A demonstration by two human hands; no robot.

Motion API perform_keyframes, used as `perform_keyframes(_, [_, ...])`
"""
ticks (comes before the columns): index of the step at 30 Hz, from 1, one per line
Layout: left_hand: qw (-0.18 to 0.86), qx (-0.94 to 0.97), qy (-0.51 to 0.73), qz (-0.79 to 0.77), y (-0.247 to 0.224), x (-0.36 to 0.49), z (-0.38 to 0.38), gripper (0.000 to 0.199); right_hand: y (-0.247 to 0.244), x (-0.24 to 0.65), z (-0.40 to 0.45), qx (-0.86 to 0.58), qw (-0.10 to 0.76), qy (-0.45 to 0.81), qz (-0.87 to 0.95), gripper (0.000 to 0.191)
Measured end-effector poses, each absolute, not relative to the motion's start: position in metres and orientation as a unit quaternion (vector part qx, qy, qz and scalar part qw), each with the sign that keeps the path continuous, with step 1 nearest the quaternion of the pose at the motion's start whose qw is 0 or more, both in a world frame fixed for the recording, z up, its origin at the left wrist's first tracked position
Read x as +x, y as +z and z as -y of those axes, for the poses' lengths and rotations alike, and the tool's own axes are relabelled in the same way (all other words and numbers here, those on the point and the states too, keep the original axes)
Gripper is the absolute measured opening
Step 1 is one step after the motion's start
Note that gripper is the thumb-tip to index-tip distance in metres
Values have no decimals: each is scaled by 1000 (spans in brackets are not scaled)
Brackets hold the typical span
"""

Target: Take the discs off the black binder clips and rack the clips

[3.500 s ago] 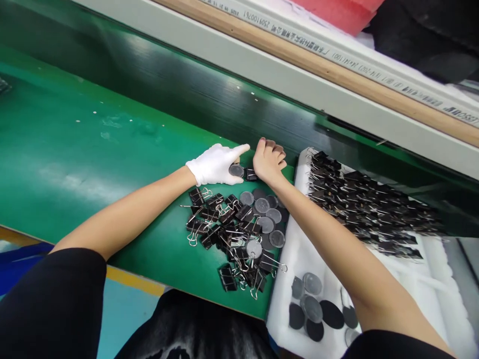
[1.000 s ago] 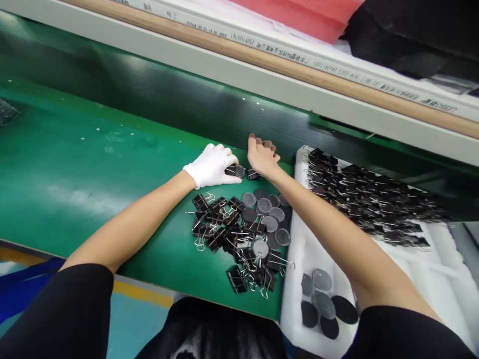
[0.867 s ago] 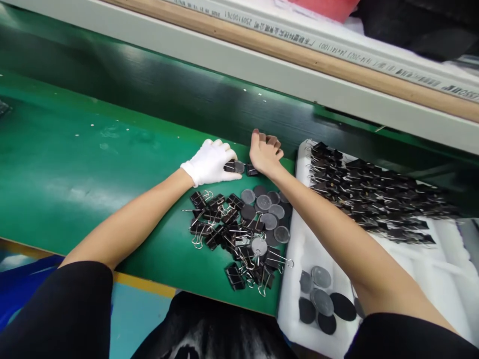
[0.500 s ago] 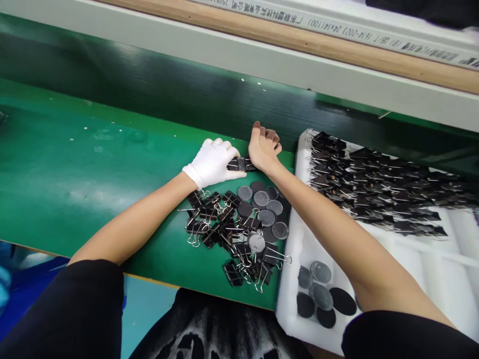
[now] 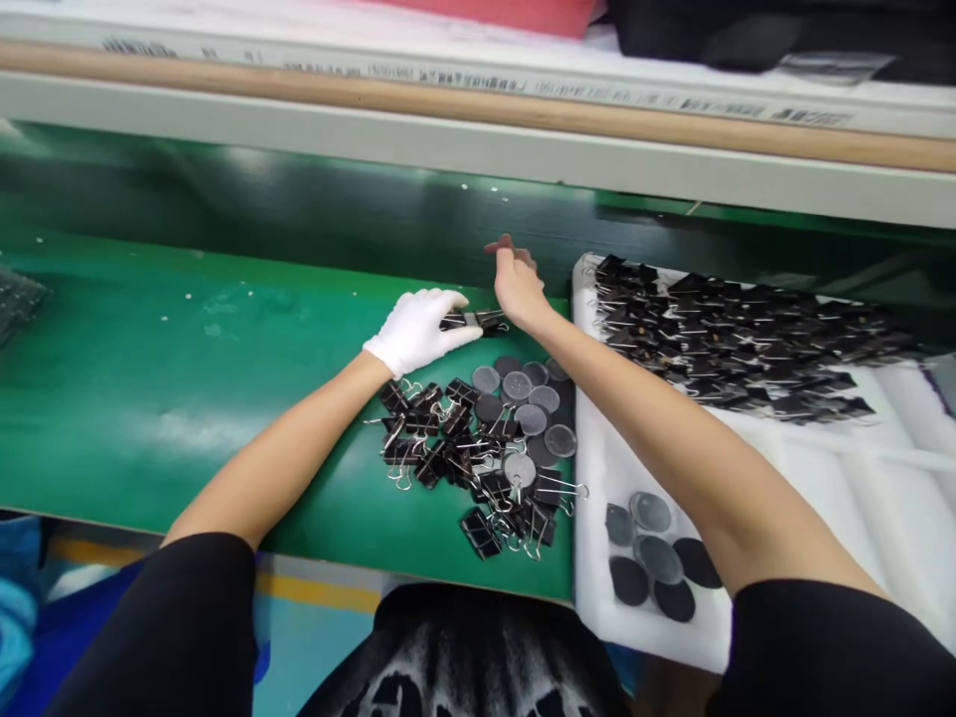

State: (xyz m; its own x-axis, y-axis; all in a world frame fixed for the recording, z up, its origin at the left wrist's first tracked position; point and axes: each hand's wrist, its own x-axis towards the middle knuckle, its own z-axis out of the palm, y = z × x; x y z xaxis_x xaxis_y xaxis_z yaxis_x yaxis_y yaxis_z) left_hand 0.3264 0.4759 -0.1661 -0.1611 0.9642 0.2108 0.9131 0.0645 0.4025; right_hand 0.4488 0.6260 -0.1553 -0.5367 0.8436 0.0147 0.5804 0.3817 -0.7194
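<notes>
My left hand [image 5: 418, 331], in a white glove, is closed around a black binder clip [image 5: 452, 321] at the back of the green table. A second binder clip [image 5: 491, 321] lies in line with it, with a greyish piece between them. My bare right hand [image 5: 519, 287] is raised just behind and right of these clips, its fingers curled and partly turned away. Whatever it may hold is hidden. Nearer to me lies a loose heap of binder clips [image 5: 433, 463] with silver wire handles. Several round discs [image 5: 517, 385], grey and black, lie beside the heap.
To the right stands a white foam tray [image 5: 590, 558]. Rows of binder clips [image 5: 717, 329] fill its far part, and several discs [image 5: 657, 560] lie in its near compartment. A ledge [image 5: 373, 124] runs along the back. Clear plastic [image 5: 19, 304] sits at the far left.
My right hand has turned and its fingers have curled in more, showing more of the right-hand clip. My left hand keeps its grip. The camera view has shifted slightly.
</notes>
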Motion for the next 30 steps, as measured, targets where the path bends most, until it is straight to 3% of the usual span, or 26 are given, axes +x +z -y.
perform_keyframes(2, [113,574,313,-748,-161,321,-475,47,-147,461,-627,-347,185,455,799,72])
perform_keyframes(6, [213,472,387,-763,-149,313,-475,72,-146,480,-618,-203,149,543,801,50])
perform_keyframes(11, [159,485,302,-805,-149,310,-474,79,-157,482,-607,-225,164,506,817,27])
perform_keyframes(16, [71,589,194,-781,-151,305,-467,53,-151,480,-595,-215,130,418,873,27])
perform_keyframes(19, [113,578,214,-779,-150,303,-464,58,-134,484,-586,-188,91,328,921,22])
perform_keyframes(21, [189,502,304,-787,-149,303,-465,76,-118,495,-584,-174,82,269,944,19])
perform_keyframes(25, [260,426,433,-751,-147,303,-467,82,-75,566,-593,-137,119,183,966,23])
perform_keyframes(28, [250,446,431,-744,-148,301,-466,84,-53,658,-613,-109,196,232,947,27])
perform_keyframes(30, [244,457,421,-745,-150,300,-466,87,-51,727,-634,-165,264,255,915,31])
